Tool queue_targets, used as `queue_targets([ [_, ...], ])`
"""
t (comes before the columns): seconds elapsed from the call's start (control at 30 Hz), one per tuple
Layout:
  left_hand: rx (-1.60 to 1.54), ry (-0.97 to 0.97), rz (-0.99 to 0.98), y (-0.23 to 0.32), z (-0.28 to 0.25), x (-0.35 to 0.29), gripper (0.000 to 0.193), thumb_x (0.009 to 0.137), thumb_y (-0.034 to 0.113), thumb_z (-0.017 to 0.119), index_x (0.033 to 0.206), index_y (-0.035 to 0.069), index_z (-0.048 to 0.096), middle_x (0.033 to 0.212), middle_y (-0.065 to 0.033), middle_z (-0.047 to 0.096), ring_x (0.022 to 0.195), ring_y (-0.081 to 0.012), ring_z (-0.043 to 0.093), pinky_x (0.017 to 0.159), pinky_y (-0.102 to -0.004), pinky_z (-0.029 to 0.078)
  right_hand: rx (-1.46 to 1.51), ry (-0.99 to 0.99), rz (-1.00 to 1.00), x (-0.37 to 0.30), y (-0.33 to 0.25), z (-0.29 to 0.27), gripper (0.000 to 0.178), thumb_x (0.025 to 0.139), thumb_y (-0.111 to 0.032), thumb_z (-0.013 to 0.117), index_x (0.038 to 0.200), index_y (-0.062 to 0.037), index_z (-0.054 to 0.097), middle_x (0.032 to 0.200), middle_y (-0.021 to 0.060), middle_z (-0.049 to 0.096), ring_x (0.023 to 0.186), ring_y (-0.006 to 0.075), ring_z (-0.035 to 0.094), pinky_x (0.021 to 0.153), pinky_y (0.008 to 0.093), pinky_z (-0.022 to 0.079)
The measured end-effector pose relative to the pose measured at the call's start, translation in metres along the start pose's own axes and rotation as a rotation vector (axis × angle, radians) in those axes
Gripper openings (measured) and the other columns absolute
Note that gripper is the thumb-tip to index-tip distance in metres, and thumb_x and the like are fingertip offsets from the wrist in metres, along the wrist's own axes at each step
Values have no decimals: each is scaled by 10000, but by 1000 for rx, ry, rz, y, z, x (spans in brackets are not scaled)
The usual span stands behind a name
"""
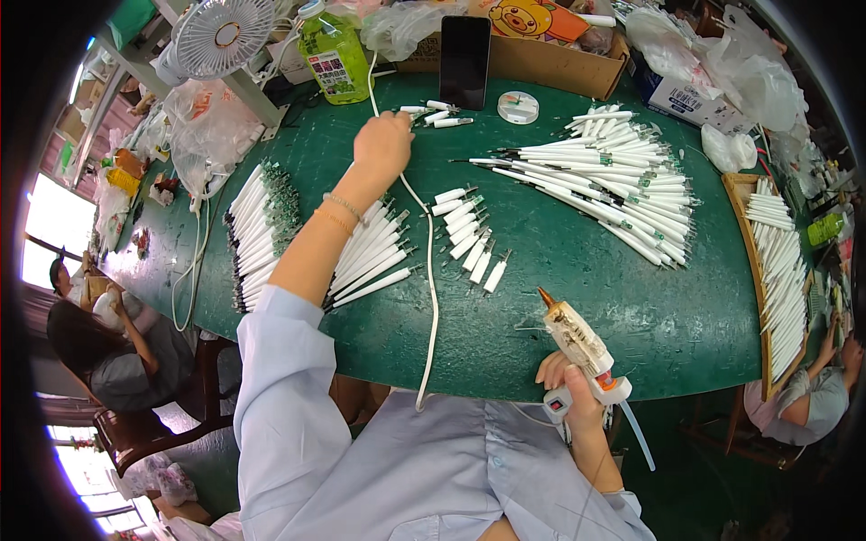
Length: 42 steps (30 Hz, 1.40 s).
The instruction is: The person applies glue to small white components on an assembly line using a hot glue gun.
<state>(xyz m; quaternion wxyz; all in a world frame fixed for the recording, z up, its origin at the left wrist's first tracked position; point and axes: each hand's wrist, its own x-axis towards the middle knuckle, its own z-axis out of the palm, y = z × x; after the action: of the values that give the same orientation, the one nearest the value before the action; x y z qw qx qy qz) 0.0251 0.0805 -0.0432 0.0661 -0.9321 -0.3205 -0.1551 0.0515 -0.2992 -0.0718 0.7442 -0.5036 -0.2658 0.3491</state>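
Observation:
My right hand (573, 394), near the table's front edge, is wrapped round the handle of a hot glue gun (577, 338). Its brown nozzle points up and left, and a translucent glue stick (637, 436) sticks out of its back. My left hand (382, 144) reaches far across the table, fingers curled down beside some short white tubes (446, 121). Whatever its fingertips hold, if anything, is hidden. Several short white tubes with small green boards (463, 230) lie in a slanting row mid-table. Long white sticks (373, 257) are spread under my left forearm.
A white cable (434, 307) crosses the green table (505, 352). White stick bundles lie left (257, 225) and right (622, 185); a wooden tray (753, 270) holds more. Along the back stand a phone (465, 61), green bottle (335, 59) and fan (224, 36). Other people sit at both sides.

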Motion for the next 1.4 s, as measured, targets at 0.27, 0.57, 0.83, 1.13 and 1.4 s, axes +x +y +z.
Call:
queue_targets([
  [0.27,67,-183,-153,-1,-7,10,222,763,209,594,844,5,624,856,-159,605,784,-286,594,729,-368,485,11,0,-11,0,-1,0,311,821,-237,475,594,-29,430,584,98,441,575,197,436,573,327,401],
  [0.57,-1233,-340,7,51,-89,-73,571,803,17,547,1312,91,300,763,-50,559,668,-102,546,614,-222,445,83,-48,63,2,-1,-6,359,791,-326,510,594,-29,464,597,102,461,617,210,467,614,343,413],
  [0.83,-1307,-528,14,86,-98,-155,469,771,-51,492,1202,129,446,768,-89,545,646,-152,606,567,-263,468,65,-126,100,7,-4,4,346,777,-322,527,616,-18,494,615,106,488,674,231,507,659,377,424],
  [1.13,-1143,-521,88,94,-99,-160,388,783,-40,533,1154,70,502,774,-61,542,663,-89,572,589,-228,462,75,-123,150,5,-5,6,258,771,-214,557,665,16,510,560,107,490,551,213,501,553,358,442],
  [1.4,-1098,-420,138,93,-97,-163,411,750,-43,564,1140,82,526,817,-77,595,619,-106,559,578,-234,462,59,-132,173,6,-8,8,188,777,-143,534,725,37,517,558,104,493,533,206,497,528,346,436],
])
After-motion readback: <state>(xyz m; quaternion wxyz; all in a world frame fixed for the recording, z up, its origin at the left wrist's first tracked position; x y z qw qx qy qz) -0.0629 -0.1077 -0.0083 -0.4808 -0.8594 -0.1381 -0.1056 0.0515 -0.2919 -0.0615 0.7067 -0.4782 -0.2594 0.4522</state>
